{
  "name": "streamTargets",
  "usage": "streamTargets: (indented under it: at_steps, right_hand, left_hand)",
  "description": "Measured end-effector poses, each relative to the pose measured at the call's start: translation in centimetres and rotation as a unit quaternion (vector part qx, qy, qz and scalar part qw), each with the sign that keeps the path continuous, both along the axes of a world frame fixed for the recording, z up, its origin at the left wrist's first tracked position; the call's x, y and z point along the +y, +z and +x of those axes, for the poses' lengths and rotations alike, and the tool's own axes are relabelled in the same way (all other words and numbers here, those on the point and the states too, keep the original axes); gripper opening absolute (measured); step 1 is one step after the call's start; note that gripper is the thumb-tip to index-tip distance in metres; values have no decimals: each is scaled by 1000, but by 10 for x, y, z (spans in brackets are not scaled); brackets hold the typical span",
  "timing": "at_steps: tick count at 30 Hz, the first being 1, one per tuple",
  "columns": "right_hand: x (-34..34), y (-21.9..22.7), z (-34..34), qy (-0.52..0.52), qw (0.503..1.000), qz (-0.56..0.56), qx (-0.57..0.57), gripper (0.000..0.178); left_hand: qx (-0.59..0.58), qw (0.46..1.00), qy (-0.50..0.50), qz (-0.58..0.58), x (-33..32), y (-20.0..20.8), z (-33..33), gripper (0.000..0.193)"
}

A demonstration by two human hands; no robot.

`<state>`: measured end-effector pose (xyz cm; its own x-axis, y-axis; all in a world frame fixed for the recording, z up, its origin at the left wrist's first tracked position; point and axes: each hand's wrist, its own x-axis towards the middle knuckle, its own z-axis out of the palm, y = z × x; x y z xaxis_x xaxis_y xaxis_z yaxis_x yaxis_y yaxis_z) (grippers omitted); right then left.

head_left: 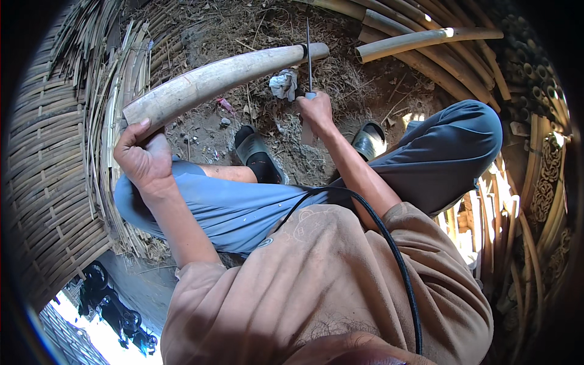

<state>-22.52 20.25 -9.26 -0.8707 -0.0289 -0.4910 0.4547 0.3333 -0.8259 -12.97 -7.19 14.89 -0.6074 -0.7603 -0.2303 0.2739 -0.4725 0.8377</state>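
Note:
A pale bamboo pole point(213, 79) slants across in front of me, its near end low at the left and its far end up at the right. My left hand point(145, 157) is closed on the near end, thumb on top. My right hand point(316, 114) grips the handle of a long-bladed knife point(309, 67), its thin blade pointing away from me. In the picture the blade crosses the bamboo beside a dark mark close to the far end; I cannot tell whether it cuts in.
Woven bamboo panels point(45, 201) and split strips point(137, 79) line the left. Bamboo poles point(426, 41) lie at the back right, beside stacked tubes point(535, 79). A crumpled pale cloth point(283, 84) lies on littered soil ahead of my sandals point(258, 152). A black cord point(389, 237) crosses my shirt.

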Motion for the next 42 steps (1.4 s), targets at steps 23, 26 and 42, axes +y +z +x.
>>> streamTargets:
  at_steps: [23, 26, 42]
  right_hand:
    - [-3, 22, 11, 75, 994, -32, 71, 35]
    - [-10, 41, 18, 134, 970, -56, 196, 32]
    - [-7, 22, 16, 59, 997, -7, 55, 33]
  left_hand:
    - [19, 999, -34, -15, 0, 3, 0, 40]
    - [10, 1000, -13, -19, 17, 12, -7, 40]
    - [26, 999, -22, -13, 20, 14, -6, 36]
